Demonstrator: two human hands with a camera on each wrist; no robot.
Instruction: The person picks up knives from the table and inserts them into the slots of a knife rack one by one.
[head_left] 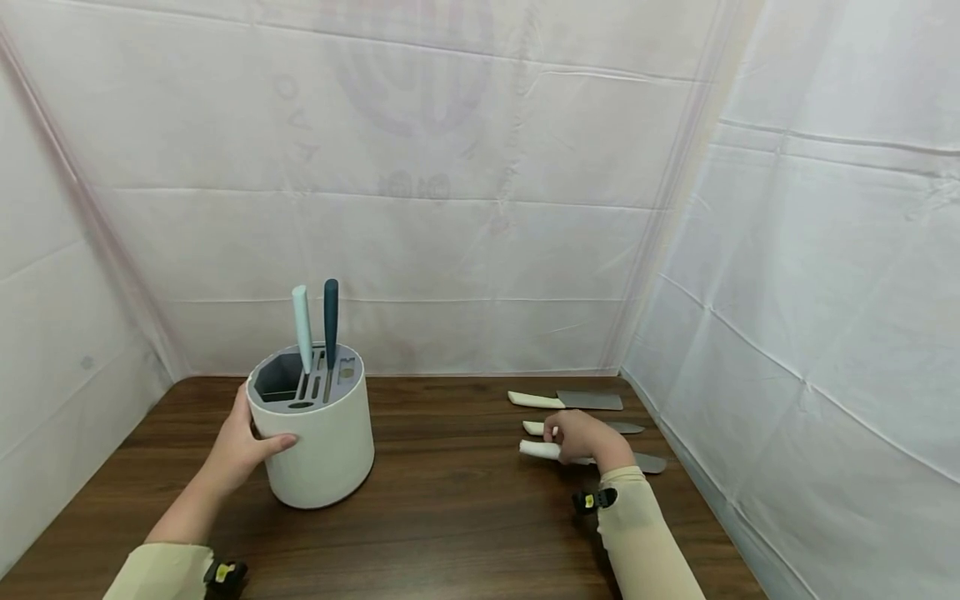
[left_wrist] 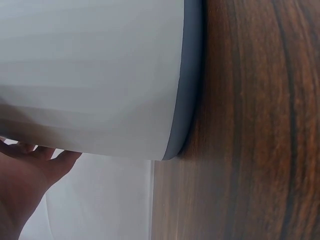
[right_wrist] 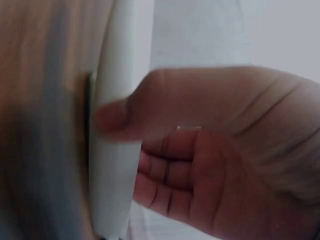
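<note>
My right hand (head_left: 581,437) grasps the nearest knife (head_left: 592,457), lower right; my left hand (head_left: 240,450) cups the knife block (head_left: 318,442). Loose grip risks dropping the blade.

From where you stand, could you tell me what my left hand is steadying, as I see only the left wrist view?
Observer: Your left hand holds a white round knife block on the table; two knives stand in its slots, one pale handle and one dark blue handle.
Operator: Thank you. And where is my right hand?
Observer: The right hand is off to the block's right, fingers curled round the white handle of the nearest knife lying on the table.
Operator: Are there other knives lying there?
Observer: Yes, two more lie beyond it, a middle knife and a wide-bladed far knife, both white-handled.
</note>
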